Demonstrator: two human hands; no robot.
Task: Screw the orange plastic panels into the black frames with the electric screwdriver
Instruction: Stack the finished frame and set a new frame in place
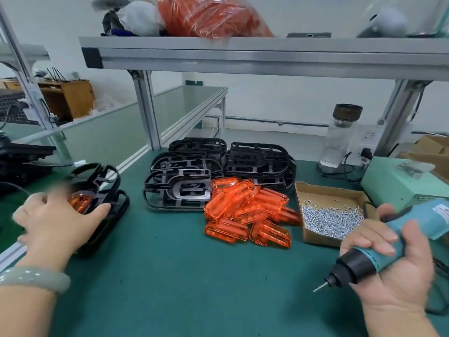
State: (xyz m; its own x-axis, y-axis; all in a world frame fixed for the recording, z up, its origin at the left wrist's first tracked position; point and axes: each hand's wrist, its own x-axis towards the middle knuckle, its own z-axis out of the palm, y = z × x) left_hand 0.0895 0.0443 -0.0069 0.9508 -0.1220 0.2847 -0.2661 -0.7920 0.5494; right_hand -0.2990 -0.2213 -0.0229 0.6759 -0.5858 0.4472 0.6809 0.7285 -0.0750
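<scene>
The electric screwdriver (379, 246) has a teal barrel and a black tapered nose ending in a thin steel bit that points down and to the left. There is only the one, and the right hand (398, 268) has its fingers wrapped firmly round the barrel, holding it just above the green mat (194, 276) near the front right. Over on the left, the left hand (56, 220) grips a black frame (97, 188). Its thumb runs along the near edge and its fingers, blurred, curl over the far side. A single orange panel (79, 201) sits in that frame, translucent and glossy. The frame rests tilted on what looks like a second one beneath it. The loose orange panels (250, 212) lie in a heap at the middle of the mat. They are long, rounded and ribbed, roughly a dozen, though they overlap too much for a true count. Just behind them are the spare black frames (184, 178), open skeletal ovals in about four low stacks, touching one another. Beside the heap on the right stands one shallow cardboard box (313, 229) holding small silver screws (332, 217), far too many to number. A pale jade-coloured bangle (36, 278) circles the left wrist.
</scene>
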